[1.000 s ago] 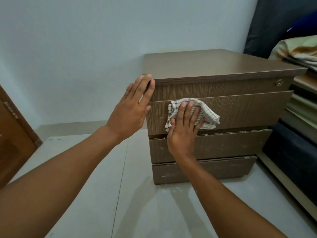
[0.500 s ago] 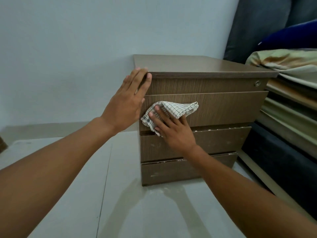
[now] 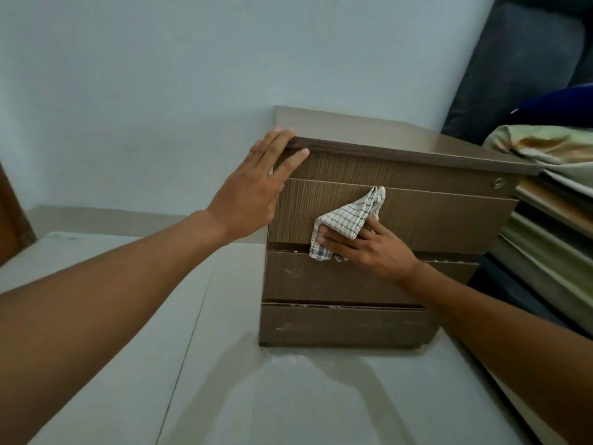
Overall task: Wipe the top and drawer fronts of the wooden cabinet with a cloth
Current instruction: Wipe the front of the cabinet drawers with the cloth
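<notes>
The brown wooden cabinet (image 3: pixel 442 220) stands on the floor against the pale wall, its drawer fronts facing me. My left hand (image 3: pixel 253 187) lies flat on its upper left front corner, fingers spread over the edge of the top. My right hand (image 3: pixel 369 248) presses a white checked cloth (image 3: pixel 348 218) against the lower left part of the large upper drawer front, just above the gap to the drawer below. Scuff marks and pale dust show on the two lower drawer fronts (image 3: pixel 337 281).
A round lock (image 3: pixel 498 183) sits at the cabinet's upper right. Stacked bedding and mattresses (image 3: pixel 552 200) crowd the right side, close beside the cabinet. Light floor tiles (image 3: pixel 167 332) stretch to the left. A wooden door edge (image 3: pixel 9 220) shows at far left.
My right hand has slid the cloth along the upper drawer front, first left, then down toward its lower edge. The view has tilted and moved closer. My left hand stays on the corner.
</notes>
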